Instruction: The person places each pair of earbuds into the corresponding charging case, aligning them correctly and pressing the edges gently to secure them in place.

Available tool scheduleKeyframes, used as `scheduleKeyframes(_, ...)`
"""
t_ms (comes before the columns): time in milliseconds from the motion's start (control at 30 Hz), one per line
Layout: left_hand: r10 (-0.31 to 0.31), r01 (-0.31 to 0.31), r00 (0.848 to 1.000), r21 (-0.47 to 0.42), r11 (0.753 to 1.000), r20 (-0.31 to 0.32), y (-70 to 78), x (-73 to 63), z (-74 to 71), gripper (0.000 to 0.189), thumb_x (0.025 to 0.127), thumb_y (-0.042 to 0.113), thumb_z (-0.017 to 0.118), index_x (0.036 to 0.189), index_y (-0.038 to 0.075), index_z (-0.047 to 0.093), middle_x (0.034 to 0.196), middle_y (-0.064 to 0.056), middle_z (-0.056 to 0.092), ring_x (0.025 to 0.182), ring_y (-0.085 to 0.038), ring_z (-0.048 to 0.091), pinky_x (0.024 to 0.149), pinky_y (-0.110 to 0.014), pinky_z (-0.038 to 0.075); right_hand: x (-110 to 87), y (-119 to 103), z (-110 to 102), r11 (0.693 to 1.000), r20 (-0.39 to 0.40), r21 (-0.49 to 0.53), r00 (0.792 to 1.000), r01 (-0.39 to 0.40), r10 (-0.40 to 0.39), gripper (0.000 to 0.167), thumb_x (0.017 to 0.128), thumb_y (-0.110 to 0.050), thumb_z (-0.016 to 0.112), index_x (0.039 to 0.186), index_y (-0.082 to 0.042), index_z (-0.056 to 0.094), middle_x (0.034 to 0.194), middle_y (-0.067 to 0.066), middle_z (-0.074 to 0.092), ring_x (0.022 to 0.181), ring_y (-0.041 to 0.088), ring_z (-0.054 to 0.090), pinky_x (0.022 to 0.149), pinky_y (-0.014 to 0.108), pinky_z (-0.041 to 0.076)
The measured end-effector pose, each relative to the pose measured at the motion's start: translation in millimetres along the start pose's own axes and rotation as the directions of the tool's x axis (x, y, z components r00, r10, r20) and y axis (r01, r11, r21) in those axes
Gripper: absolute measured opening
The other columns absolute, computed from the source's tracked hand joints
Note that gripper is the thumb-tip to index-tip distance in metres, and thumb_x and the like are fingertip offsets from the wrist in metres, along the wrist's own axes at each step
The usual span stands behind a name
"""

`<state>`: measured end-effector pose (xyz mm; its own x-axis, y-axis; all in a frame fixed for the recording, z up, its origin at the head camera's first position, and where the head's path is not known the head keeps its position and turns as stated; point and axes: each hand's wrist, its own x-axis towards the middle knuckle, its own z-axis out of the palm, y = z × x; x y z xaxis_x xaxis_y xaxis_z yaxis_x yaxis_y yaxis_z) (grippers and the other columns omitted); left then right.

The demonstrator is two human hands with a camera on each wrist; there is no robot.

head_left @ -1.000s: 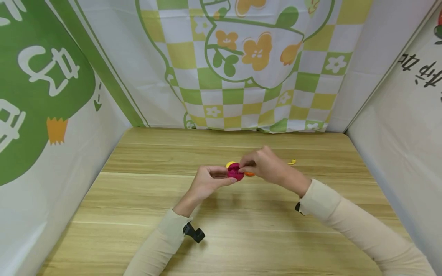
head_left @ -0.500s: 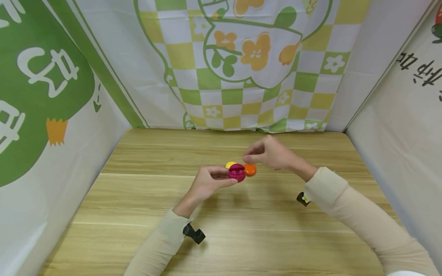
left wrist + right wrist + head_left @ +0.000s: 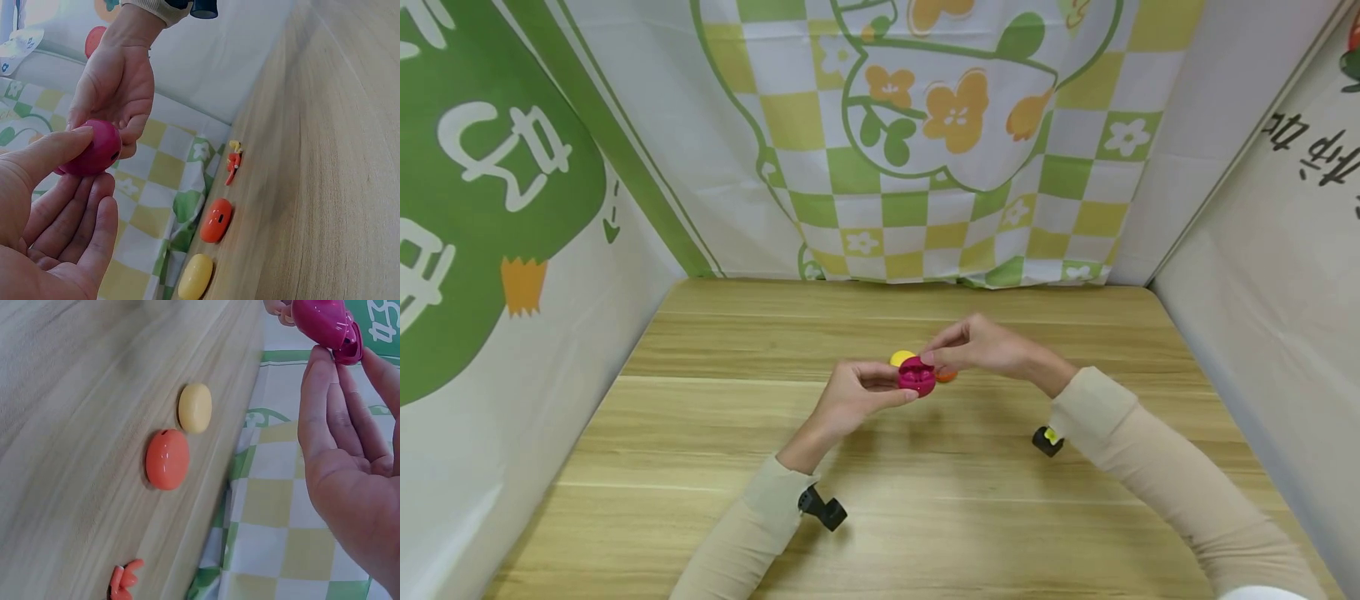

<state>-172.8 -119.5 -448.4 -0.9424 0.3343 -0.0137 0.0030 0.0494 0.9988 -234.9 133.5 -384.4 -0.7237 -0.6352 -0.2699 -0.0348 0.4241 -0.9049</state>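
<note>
In the head view my left hand [image 3: 846,404] holds a magenta earbud case [image 3: 917,384] above the table, thumb in front and fingers behind. The lid of the case is raised, showing its magenta inside. My right hand [image 3: 996,348] reaches in from the other side and pinches the lid with thumb and fingertips, as the right wrist view shows at the case [image 3: 322,322]. An orange earbud case [image 3: 167,460] and a yellow one [image 3: 195,408] lie on the table behind, both closed. The right hand partly hides the orange case in the head view.
Orange earbuds [image 3: 233,164] and a yellow earbud [image 3: 235,145] lie on the wooden table [image 3: 760,500] beyond the orange case in the left wrist view. A checked cloth [image 3: 917,217] hangs at the table's back edge, with printed sheets along both sides.
My right hand first drew up and away from the open magenta case, then came back down to its lid. The left hand keeps its grip on the case almost without moving.
</note>
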Motion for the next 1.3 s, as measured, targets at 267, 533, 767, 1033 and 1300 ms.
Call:
scheduleKeyframes(267, 0.000, 0.000, 1.000, 0.015, 1.000, -0.004, -0.3, 0.3, -0.8, 0.031, 0.085, 0.015, 0.090, 0.113, 0.005, 0.082, 0.109, -0.013, 0.081, 0.095, -0.018, 0.080, 0.086, -0.028, 0.066, 0.1, 1.1, 2.6, 1.000, -0.030, -0.010, 0.999, 0.029, -0.029, 0.023, 0.099, -0.028, 0.077, 0.117, -0.015, 0.082, 0.111, 0.005, 0.082, 0.106, 0.027, 0.075, 0.098, 0.043, 0.061)
scheduleKeyframes(533, -0.014, 0.014, 1.000, 0.012, 1.000, -0.010, 1.7, -0.9, -1.7, 0.032, 0.085, 0.017, 0.090, 0.114, 0.006, 0.081, 0.112, -0.012, 0.081, 0.099, -0.019, 0.079, 0.089, -0.029, 0.066, -2.7, 0.4, 6.1, 0.992, -0.077, -0.088, 0.992, 0.091, -0.098, 0.021, 0.098, -0.031, 0.079, 0.115, -0.020, 0.083, 0.111, 0.000, 0.083, 0.106, 0.020, 0.076, 0.094, 0.035, 0.061)
scheduleKeyframes(767, -0.011, 0.011, 1.000, 0.011, 1.000, -0.006, 2.8, -1.8, -1.5, 0.033, 0.086, 0.017, 0.090, 0.116, 0.005, 0.081, 0.112, -0.013, 0.081, 0.098, -0.019, 0.079, 0.089, -0.029, 0.066, -7.0, 0.8, 9.4, 0.981, -0.108, -0.124, 0.980, 0.153, -0.166, 0.020, 0.098, -0.026, 0.079, 0.114, -0.016, 0.083, 0.108, 0.002, 0.083, 0.104, 0.022, 0.077, 0.089, 0.033, 0.061)
scheduleKeyframes(1033, 0.000, 0.000, 1.000, 0.016, 1.000, -0.004, 2.1, -1.2, -1.4, 0.033, 0.087, 0.017, 0.090, 0.116, 0.005, 0.081, 0.111, -0.013, 0.081, 0.097, -0.019, 0.080, 0.089, -0.030, 0.066, -7.5, 4.3, 12.8, 0.961, -0.131, -0.166, 0.961, 0.220, -0.243, 0.021, 0.097, -0.022, 0.079, 0.114, -0.011, 0.083, 0.103, 0.006, 0.084, 0.075, 0.010, 0.063, 0.065, 0.024, 0.050)
scheduleKeyframes(1300, -0.005, 0.005, 1.000, 0.022, 1.000, -0.012, 1.7, -0.9, -2.0, 0.031, 0.086, 0.017, 0.090, 0.114, 0.007, 0.082, 0.110, -0.012, 0.082, 0.097, -0.019, 0.080, 0.089, -0.030, 0.066, -8.8, 7.6, 19.2, 0.958, -0.164, -0.137, 0.948, 0.251, -0.272, 0.020, 0.096, -0.016, 0.080, 0.114, -0.007, 0.082, 0.106, 0.009, 0.083, 0.091, 0.013, 0.078, 0.079, 0.026, 0.065)
